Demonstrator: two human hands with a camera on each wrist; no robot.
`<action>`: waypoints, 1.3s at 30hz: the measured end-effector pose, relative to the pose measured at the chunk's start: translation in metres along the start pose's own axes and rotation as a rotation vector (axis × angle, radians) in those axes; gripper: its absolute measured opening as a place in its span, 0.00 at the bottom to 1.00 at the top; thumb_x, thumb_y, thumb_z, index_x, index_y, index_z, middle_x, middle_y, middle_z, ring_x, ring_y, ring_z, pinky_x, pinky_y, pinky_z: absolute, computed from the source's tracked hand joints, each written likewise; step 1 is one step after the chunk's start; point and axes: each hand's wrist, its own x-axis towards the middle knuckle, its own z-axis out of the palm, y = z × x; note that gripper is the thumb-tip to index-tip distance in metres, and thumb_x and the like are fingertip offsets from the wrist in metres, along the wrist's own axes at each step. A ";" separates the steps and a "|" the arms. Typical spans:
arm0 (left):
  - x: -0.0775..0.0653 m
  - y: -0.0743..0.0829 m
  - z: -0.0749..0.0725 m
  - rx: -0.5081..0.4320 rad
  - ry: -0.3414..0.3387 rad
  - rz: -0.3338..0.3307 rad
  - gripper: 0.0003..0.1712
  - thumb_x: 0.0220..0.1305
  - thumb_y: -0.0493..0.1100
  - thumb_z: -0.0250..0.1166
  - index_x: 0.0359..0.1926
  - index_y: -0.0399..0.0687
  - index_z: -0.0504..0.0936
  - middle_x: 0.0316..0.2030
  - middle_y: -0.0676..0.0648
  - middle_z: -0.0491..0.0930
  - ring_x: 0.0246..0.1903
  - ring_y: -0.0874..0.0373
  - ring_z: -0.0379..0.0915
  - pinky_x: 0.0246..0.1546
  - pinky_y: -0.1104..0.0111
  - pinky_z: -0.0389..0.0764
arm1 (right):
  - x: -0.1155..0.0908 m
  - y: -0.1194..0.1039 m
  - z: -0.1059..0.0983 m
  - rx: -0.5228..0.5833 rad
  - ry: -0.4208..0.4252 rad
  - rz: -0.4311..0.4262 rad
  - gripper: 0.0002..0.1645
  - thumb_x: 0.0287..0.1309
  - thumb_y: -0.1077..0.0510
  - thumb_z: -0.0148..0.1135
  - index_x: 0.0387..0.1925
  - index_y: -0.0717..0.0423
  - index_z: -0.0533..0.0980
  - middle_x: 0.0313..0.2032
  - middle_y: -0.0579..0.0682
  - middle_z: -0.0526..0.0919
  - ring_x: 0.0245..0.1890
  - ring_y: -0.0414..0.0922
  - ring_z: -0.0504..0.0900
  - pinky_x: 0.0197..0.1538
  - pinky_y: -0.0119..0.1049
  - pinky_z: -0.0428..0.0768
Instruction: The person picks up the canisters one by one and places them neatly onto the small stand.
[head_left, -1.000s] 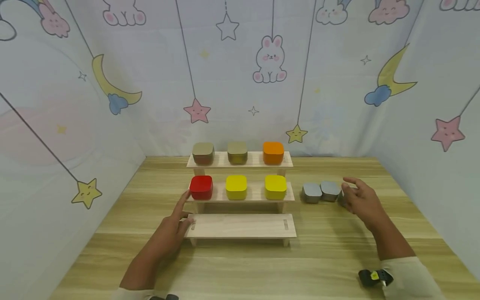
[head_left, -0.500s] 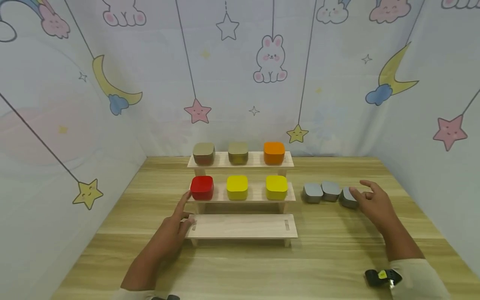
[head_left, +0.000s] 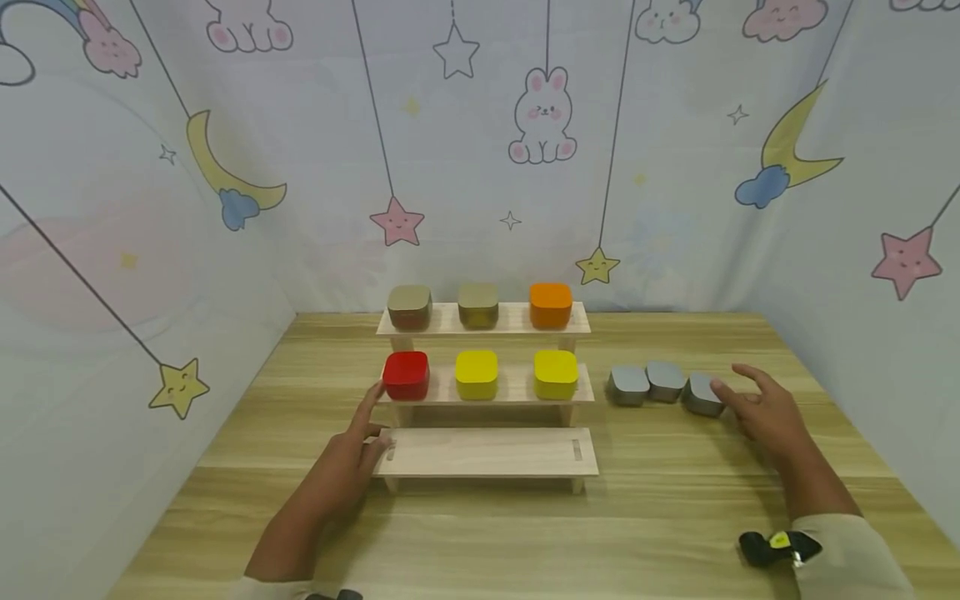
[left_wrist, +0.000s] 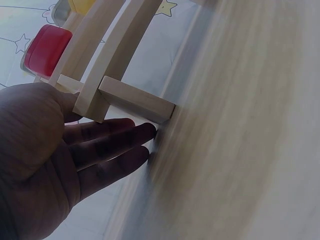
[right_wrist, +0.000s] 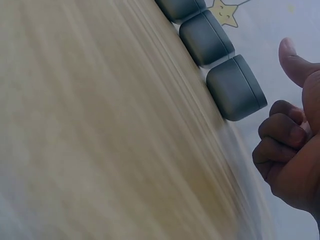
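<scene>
My left hand [head_left: 341, 471] is at the left end of a stepped wooden shelf [head_left: 487, 454]. In the left wrist view, several fingers [left_wrist: 107, 167] stretch out beside a wooden leg. The head view shows its index finger reaching the middle step, by a red rounded box [head_left: 407, 375]. On the right, my right hand [head_left: 772, 421] holds nothing, its thumb and index finger apart. Near its thumb, a grey lidded box [right_wrist: 235, 89] ends a row with a middle grey box [head_left: 664, 381] and a left grey box [head_left: 628, 385]. The right wrist view shows its other fingers curled loosely.
Two yellow boxes, a left one [head_left: 477, 375] and a right one [head_left: 556, 375], share the middle step. On the top step are two dull metallic boxes, a left [head_left: 410, 307] and a middle one [head_left: 478, 306], and an orange box [head_left: 551, 306]. Patterned cloth [head_left: 480, 167] encloses the table [head_left: 510, 542].
My right hand has moved right, away from the rightmost grey box, which now shows more fully. My left hand stays at the shelf.
</scene>
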 end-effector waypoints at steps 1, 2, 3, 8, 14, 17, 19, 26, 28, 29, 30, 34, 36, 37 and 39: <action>0.000 0.000 0.000 0.001 -0.002 -0.001 0.51 0.83 0.42 0.61 0.89 0.69 0.37 0.67 0.32 0.83 0.66 0.33 0.82 0.70 0.34 0.77 | 0.000 0.001 0.000 -0.020 0.000 0.004 0.54 0.81 0.33 0.54 0.87 0.63 0.49 0.20 0.43 0.75 0.19 0.37 0.68 0.27 0.35 0.73; -0.001 0.001 0.000 0.001 -0.004 -0.004 0.51 0.83 0.42 0.61 0.89 0.69 0.36 0.67 0.32 0.83 0.66 0.33 0.82 0.70 0.34 0.77 | 0.001 0.002 -0.001 -0.040 -0.007 0.007 0.54 0.81 0.33 0.54 0.86 0.64 0.50 0.25 0.49 0.81 0.22 0.36 0.70 0.29 0.34 0.74; -0.001 0.001 -0.001 0.003 -0.006 -0.005 0.51 0.83 0.42 0.61 0.89 0.69 0.36 0.67 0.32 0.83 0.66 0.32 0.82 0.70 0.34 0.77 | 0.001 0.003 -0.001 -0.051 -0.016 0.013 0.53 0.81 0.33 0.54 0.86 0.65 0.51 0.31 0.53 0.84 0.24 0.37 0.72 0.31 0.34 0.76; -0.001 0.002 -0.001 0.004 -0.002 -0.005 0.51 0.83 0.42 0.61 0.89 0.69 0.37 0.67 0.32 0.83 0.65 0.33 0.83 0.70 0.34 0.77 | 0.002 0.007 0.000 -0.079 -0.069 0.013 0.54 0.81 0.35 0.57 0.85 0.68 0.52 0.44 0.61 0.83 0.29 0.39 0.74 0.33 0.36 0.78; 0.000 0.002 -0.001 0.005 -0.005 -0.008 0.52 0.83 0.42 0.61 0.89 0.69 0.36 0.67 0.32 0.83 0.65 0.33 0.83 0.70 0.34 0.77 | 0.005 0.013 0.006 -0.084 -0.092 -0.019 0.57 0.76 0.40 0.67 0.86 0.66 0.50 0.29 0.43 0.68 0.24 0.38 0.64 0.31 0.35 0.70; 0.000 0.002 -0.001 0.003 -0.002 -0.006 0.51 0.83 0.42 0.61 0.89 0.69 0.36 0.67 0.32 0.83 0.65 0.33 0.83 0.70 0.34 0.77 | 0.006 0.014 0.006 -0.076 -0.102 -0.034 0.58 0.74 0.43 0.70 0.86 0.66 0.50 0.24 0.41 0.62 0.22 0.38 0.61 0.29 0.36 0.68; 0.000 0.002 -0.001 -0.002 0.000 -0.005 0.51 0.83 0.42 0.61 0.89 0.69 0.37 0.67 0.32 0.83 0.65 0.33 0.83 0.70 0.34 0.77 | 0.006 0.013 0.007 -0.077 -0.105 -0.046 0.58 0.74 0.44 0.71 0.86 0.66 0.50 0.23 0.40 0.61 0.21 0.37 0.60 0.28 0.36 0.68; -0.001 0.001 -0.001 0.002 0.002 0.007 0.51 0.83 0.41 0.61 0.89 0.68 0.37 0.66 0.33 0.84 0.65 0.33 0.83 0.70 0.35 0.78 | 0.007 0.013 0.008 -0.085 -0.094 -0.088 0.54 0.73 0.48 0.72 0.84 0.67 0.53 0.22 0.40 0.60 0.20 0.37 0.59 0.26 0.34 0.66; 0.000 0.001 -0.001 0.002 0.002 0.009 0.51 0.83 0.41 0.61 0.89 0.68 0.37 0.66 0.33 0.84 0.65 0.33 0.83 0.70 0.34 0.78 | 0.008 0.014 0.008 -0.089 -0.089 -0.101 0.53 0.73 0.49 0.72 0.83 0.68 0.54 0.22 0.40 0.61 0.20 0.37 0.60 0.26 0.34 0.66; 0.000 0.001 -0.001 0.003 0.001 0.009 0.51 0.83 0.41 0.61 0.89 0.68 0.37 0.66 0.33 0.84 0.65 0.33 0.83 0.70 0.34 0.78 | 0.008 0.015 0.008 -0.093 -0.087 -0.106 0.53 0.73 0.49 0.72 0.83 0.68 0.55 0.22 0.40 0.62 0.20 0.36 0.60 0.26 0.34 0.66; 0.000 0.001 -0.001 0.004 0.002 0.011 0.51 0.83 0.41 0.60 0.89 0.68 0.37 0.66 0.33 0.84 0.65 0.33 0.83 0.70 0.34 0.78 | 0.009 0.015 0.008 -0.096 -0.084 -0.106 0.52 0.73 0.49 0.72 0.83 0.67 0.55 0.22 0.39 0.62 0.20 0.36 0.60 0.26 0.34 0.66; 0.001 0.000 -0.001 0.004 0.003 0.011 0.51 0.83 0.41 0.60 0.89 0.68 0.36 0.67 0.32 0.83 0.66 0.33 0.82 0.70 0.35 0.78 | 0.011 0.018 0.008 -0.095 -0.077 -0.114 0.50 0.75 0.48 0.70 0.83 0.67 0.57 0.21 0.39 0.64 0.20 0.36 0.61 0.26 0.34 0.67; 0.001 -0.001 0.000 0.005 0.007 0.018 0.51 0.83 0.40 0.60 0.89 0.68 0.37 0.66 0.32 0.83 0.66 0.33 0.82 0.70 0.35 0.78 | 0.012 0.019 0.009 -0.098 -0.071 -0.114 0.49 0.76 0.48 0.69 0.83 0.67 0.57 0.21 0.39 0.65 0.19 0.36 0.62 0.26 0.34 0.67; 0.001 -0.001 0.000 0.005 0.008 0.021 0.51 0.83 0.40 0.60 0.89 0.67 0.37 0.66 0.32 0.84 0.65 0.33 0.83 0.70 0.35 0.78 | 0.012 0.020 0.009 -0.097 -0.067 -0.116 0.48 0.77 0.48 0.68 0.82 0.68 0.57 0.21 0.40 0.65 0.19 0.36 0.62 0.25 0.34 0.67; 0.001 -0.001 0.000 0.006 0.013 0.030 0.51 0.83 0.40 0.61 0.89 0.67 0.38 0.66 0.32 0.84 0.65 0.33 0.83 0.69 0.35 0.78 | 0.012 0.021 0.010 -0.104 -0.057 -0.117 0.47 0.77 0.49 0.68 0.82 0.68 0.58 0.21 0.40 0.67 0.19 0.36 0.63 0.26 0.33 0.67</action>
